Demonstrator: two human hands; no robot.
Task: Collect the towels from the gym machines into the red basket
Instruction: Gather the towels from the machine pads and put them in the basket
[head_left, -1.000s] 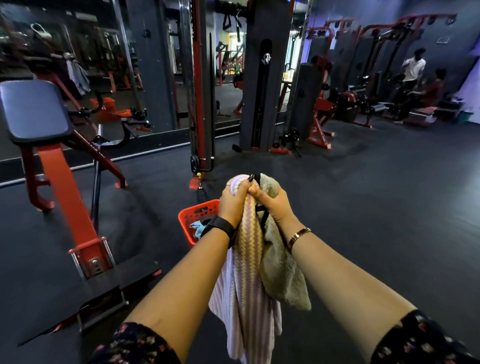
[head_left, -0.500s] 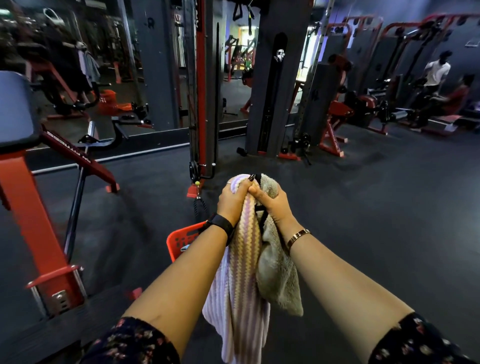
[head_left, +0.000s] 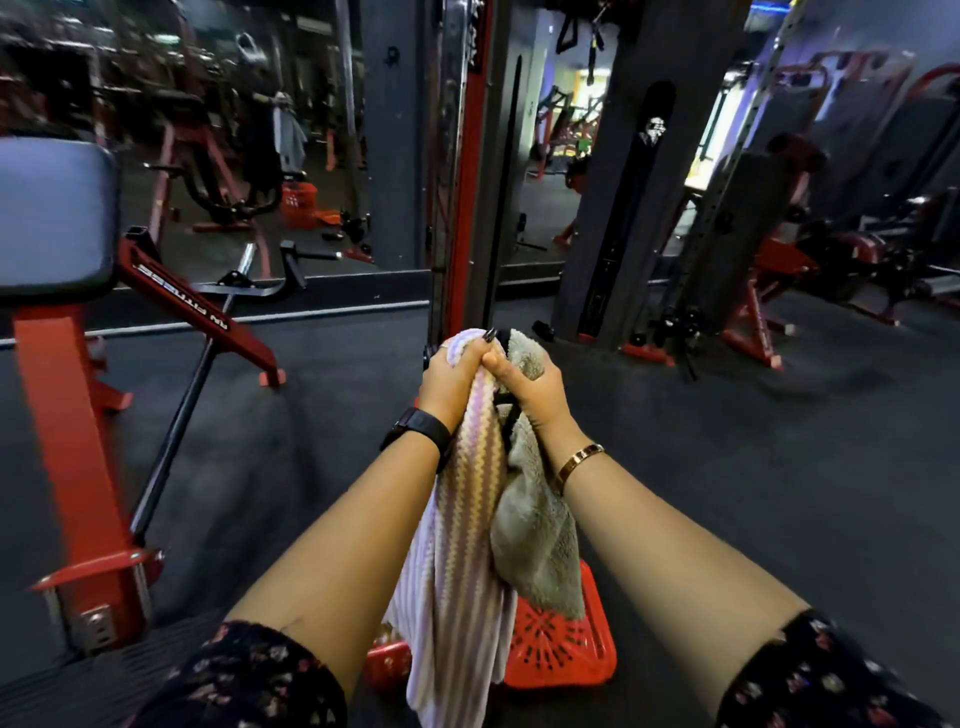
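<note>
Head view: red basket (head_left: 561, 654) now under towels (head_left: 467, 519), apparently lower; each hand (head_left: 452, 384) still clenched on them.

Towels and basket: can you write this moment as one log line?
left hand: grips striped towel | right hand: grips grey towel | red basket: on floor, below towels | towels: not yet in

My left hand (head_left: 451, 375) and right hand (head_left: 530, 383) meet out front, a striped towel (head_left: 460, 561) hanging from the left beside a plush towel (head_left: 535, 540), the basket (head_left: 558, 649) below them, a bench (head_left: 52, 228) to my left.
</note>
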